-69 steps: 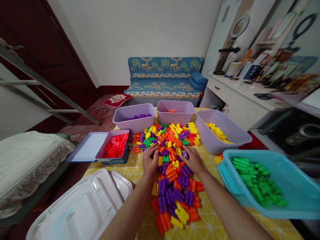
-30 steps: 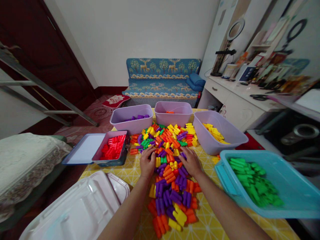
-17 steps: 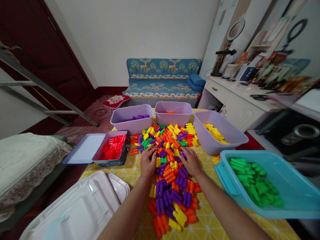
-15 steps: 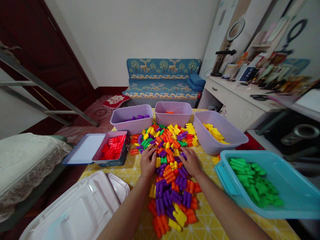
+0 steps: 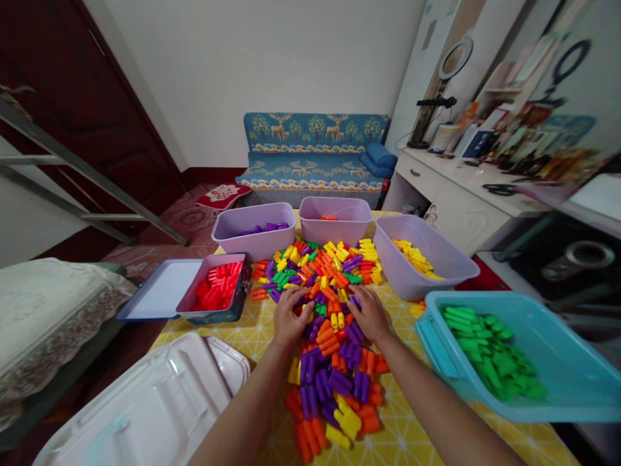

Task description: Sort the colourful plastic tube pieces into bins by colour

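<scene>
A long heap of plastic building pieces [image 5: 334,336], orange, purple, yellow and green, stretches down the table between my hands. My left hand [image 5: 290,318] rests at the heap's left edge, its fingers reaching over the pieces and the thumb apart; a bit of yellow shows beside the thumb. On the opposite side, my right hand [image 5: 371,318] has a purple plastic piece [image 5: 356,301] between its thumb and fingers. The undersides of the fingers on both hands are hidden.
Behind the heap stand lilac bins with purple pieces [image 5: 264,228], a few orange pieces [image 5: 328,218] and yellow pieces [image 5: 414,257]. A hinged box [image 5: 208,317] of red pieces is left, a turquoise tub [image 5: 572,349] of green ones right. White lids [image 5: 140,395] lie front left.
My left hand's thumb has swung inward over the heap, and its fingers have shifted slightly right. My right hand stays nearly still at the purple piece.
</scene>
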A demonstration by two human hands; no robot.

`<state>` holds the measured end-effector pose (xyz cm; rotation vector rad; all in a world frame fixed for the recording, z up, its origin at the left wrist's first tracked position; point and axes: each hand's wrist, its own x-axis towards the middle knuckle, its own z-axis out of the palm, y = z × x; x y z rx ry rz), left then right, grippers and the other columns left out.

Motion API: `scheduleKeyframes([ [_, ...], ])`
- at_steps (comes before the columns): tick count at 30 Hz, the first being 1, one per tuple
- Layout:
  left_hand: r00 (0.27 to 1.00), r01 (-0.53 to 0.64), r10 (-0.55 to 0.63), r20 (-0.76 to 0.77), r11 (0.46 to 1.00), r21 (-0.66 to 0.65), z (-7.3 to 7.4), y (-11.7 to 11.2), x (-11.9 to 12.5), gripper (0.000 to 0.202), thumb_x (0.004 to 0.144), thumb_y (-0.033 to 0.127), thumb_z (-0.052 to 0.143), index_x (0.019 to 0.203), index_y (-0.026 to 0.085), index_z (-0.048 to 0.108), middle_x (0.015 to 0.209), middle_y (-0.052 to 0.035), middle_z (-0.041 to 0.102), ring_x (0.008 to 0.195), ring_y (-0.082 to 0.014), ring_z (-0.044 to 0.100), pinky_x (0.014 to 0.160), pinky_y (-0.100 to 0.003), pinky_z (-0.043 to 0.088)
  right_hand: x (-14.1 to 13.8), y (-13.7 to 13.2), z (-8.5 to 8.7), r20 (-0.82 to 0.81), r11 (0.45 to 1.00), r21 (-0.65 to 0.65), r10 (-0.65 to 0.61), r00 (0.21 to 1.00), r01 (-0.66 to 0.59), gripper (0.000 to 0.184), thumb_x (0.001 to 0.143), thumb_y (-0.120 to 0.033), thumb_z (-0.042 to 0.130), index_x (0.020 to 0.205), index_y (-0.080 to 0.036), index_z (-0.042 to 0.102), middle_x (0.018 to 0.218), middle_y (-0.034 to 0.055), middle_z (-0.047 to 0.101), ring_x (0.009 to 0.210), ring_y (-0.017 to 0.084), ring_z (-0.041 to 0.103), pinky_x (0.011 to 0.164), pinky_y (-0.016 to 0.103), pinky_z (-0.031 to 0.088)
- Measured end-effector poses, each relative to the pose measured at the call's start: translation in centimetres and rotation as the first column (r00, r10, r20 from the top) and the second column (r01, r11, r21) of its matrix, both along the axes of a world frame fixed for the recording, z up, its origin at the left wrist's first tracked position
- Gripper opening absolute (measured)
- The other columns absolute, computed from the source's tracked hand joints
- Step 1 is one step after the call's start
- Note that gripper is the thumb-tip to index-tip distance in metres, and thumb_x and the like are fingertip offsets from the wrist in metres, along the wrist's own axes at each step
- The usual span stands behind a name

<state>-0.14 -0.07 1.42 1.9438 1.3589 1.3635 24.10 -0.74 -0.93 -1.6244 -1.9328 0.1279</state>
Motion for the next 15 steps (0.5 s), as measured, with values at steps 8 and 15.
scheduleKeyframes([
  [8,0.980,-0.143,0.141,0.140,0.990,0.009,-0.24,0.29,0.11,0.016,0.085,0.018,0.053,0.082,0.021,0.069,0.090,-0.0046,0.064,0.092,-0.0186,0.060,0.085,-0.034,0.049,0.09,0.07,-0.28,-0.010,1.000,0.010,0.001,1.000,-0.001,0.042,0.089,-0.032,0.049,0.130,-0.022,0.055,0.128,0.0100,0.061,0.122,0.025,0.052,0.107,0.046,0.039],
  [15,0.929,-0.326,0.314,0.197,0.945,0.031,-0.62,0.46,-0.29,0.024,0.091,0.022,0.046,0.085,0.021,0.069,0.091,-0.0055,0.060,0.091,-0.0183,0.058,0.083,-0.033,0.048,-0.06,0.04,-0.06,-0.018,1.000,0.001,-0.016,1.000,0.016,0.042,0.089,-0.032,0.050,0.129,-0.021,0.055,0.128,0.0102,0.061,0.122,0.025,0.052,0.107,0.046,0.039],
])
